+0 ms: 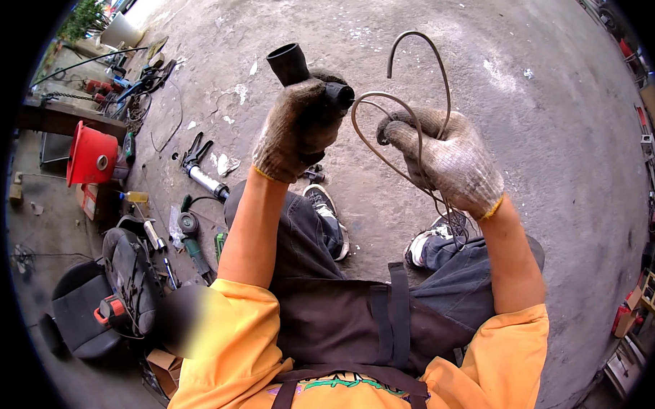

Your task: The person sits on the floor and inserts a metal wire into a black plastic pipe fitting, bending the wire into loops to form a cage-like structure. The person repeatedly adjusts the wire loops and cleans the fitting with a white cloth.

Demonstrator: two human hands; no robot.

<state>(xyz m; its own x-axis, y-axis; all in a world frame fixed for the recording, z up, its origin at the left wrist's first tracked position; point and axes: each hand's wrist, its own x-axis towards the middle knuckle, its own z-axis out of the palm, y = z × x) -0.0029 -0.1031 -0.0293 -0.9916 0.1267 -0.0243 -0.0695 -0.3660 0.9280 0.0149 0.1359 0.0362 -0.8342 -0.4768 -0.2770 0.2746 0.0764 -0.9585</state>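
My left hand (290, 135), in a soiled white knit glove, is closed around a black hose or pipe piece (288, 63). Its wide open end points up and away, and a narrower round end shows at the right of my fist. My right hand (455, 158), gloved alike, pinches a stiff, thin brownish wire (423, 38) bent into loops. One free end curls above the hand, while more strands hang below it toward my right shoe (429, 240). Part of the wire passes close to the hose's narrow end; whether it enters there I cannot tell.
On the floor at left lie a caulking gun (203, 178) and a green angle grinder (193, 247). Beyond them are a red bucket-like container (97, 155) and a dark car seat (86, 308). Shelving and parts (653, 291) line the far right.
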